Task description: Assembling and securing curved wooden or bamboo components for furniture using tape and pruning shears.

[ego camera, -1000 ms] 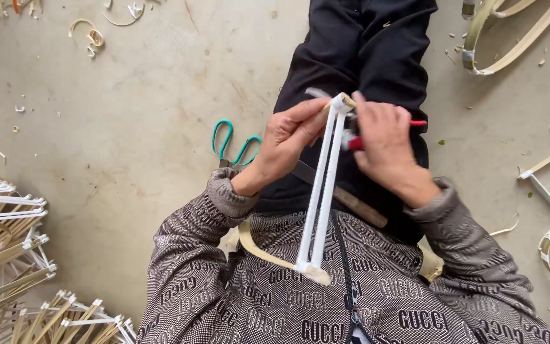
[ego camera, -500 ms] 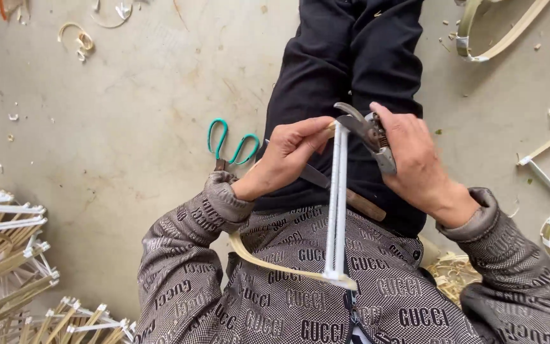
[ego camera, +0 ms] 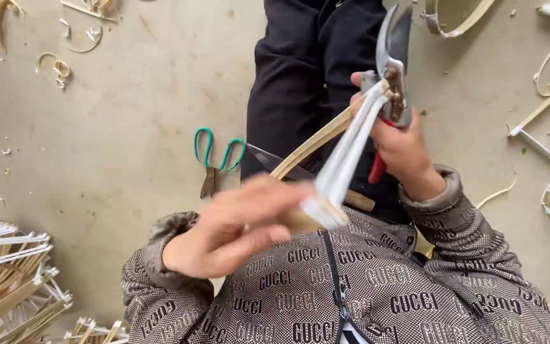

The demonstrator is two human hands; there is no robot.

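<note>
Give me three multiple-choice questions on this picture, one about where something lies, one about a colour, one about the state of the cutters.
1. Where do the small scissors lie?
A. on the floor beside the leg
B. on the lap
C. in the left hand

2. What colour are their handles?
A. red
B. green
C. yellow

3. How do the blades of the pruning shears in the right hand stand?
A. shut
B. apart
C. hidden

Answers: 1 A, they rest on the bare concrete floor; 2 B, both loops are green; 3 B, a gap shows between the blade tips above the bundle of strips.
</note>
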